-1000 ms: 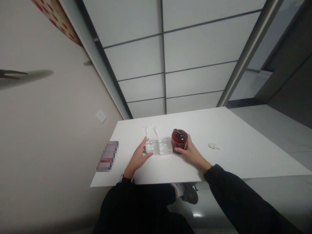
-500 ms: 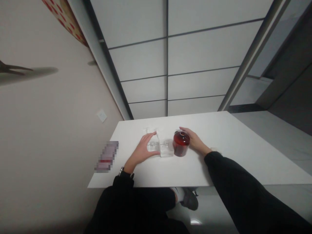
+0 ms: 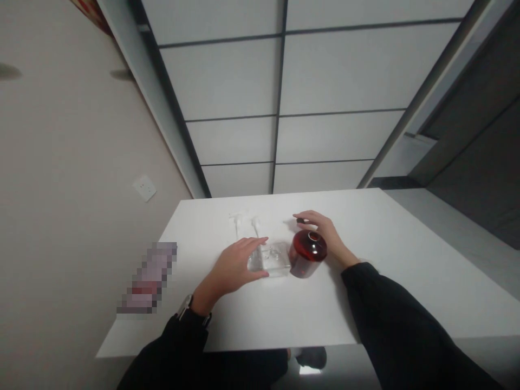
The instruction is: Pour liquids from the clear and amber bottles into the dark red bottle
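Deep-red, round, see-through bottle (image 3: 307,260) stands on a white counter (image 3: 252,330), just right of two clear, square-sided containers (image 3: 276,262). The left hand (image 3: 231,268) arches, thumb and fingers well apart, around the containers; the right hand (image 3: 325,228) curls at a small black object (image 3: 300,220) beyond the bottle. Neither grip can be confirmed.

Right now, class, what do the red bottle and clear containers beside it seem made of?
Red bottle: glossy, translucent, probably glass but possibly plastic; bright highlights sit on its shoulder.
Clear containers: smooth-looking, transparent glass or plastic; the white table seems to show through.
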Tool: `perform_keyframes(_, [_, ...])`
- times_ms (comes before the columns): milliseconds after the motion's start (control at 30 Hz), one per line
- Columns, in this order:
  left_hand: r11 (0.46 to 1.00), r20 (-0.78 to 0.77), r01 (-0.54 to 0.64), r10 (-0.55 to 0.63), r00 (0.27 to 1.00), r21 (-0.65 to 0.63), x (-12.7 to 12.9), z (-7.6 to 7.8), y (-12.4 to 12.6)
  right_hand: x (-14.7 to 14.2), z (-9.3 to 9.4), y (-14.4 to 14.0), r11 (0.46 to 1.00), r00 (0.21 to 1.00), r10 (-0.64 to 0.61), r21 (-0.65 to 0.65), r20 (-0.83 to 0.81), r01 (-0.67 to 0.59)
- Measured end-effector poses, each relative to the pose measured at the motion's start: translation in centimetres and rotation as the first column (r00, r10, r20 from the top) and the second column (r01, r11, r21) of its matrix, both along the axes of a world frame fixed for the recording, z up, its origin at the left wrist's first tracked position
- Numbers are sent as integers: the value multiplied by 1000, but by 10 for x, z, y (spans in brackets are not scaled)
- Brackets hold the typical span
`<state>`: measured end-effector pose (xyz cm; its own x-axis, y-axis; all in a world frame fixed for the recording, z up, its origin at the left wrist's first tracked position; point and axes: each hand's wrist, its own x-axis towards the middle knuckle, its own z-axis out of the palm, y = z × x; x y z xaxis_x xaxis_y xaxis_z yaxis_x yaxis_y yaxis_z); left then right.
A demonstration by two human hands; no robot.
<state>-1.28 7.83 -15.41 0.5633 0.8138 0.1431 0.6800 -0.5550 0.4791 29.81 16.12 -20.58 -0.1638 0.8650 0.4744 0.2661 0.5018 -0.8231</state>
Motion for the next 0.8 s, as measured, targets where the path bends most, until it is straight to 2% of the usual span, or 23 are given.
perform_keyframes(100, [1000, 8, -14, 14, 1000, 12, -2, -2, 0, 3, 15, -3, 994, 975, -106, 13, -194, 111])
perform_keyframes(200, [999, 24, -24, 24, 999, 30, -3, -4, 1, 1, 27, -11, 992, 930, -114, 16, -349, 128])
perform_keyframes(367, [999, 42, -29, 27, 999, 38, -5, -9, 0, -14, 42, -31, 998, 854, -17, -67, -520, -22])
perform_keyframes(500, [995, 180, -47, 30, 983, 91, -10, -12, -4, -22, 50, -43, 989, 789, 45, -86, -612, -123])
perform_keyframes(600, [982, 340, -149, 103, 935, 113, -17, -11, -7, -20, 51, -49, 982, 792, 133, -26, -596, -185])
perform_keyframes(700, [952, 486, -290, 207, 849, 100, -23, -10, -8, -17, 48, -51, 968, 848, 234, 37, -475, -247])
perform_keyframes(800, [915, 579, -398, 289, 763, 68, -26, -9, -7, -17, 43, -50, 964, 888, 261, 55, -378, -260])
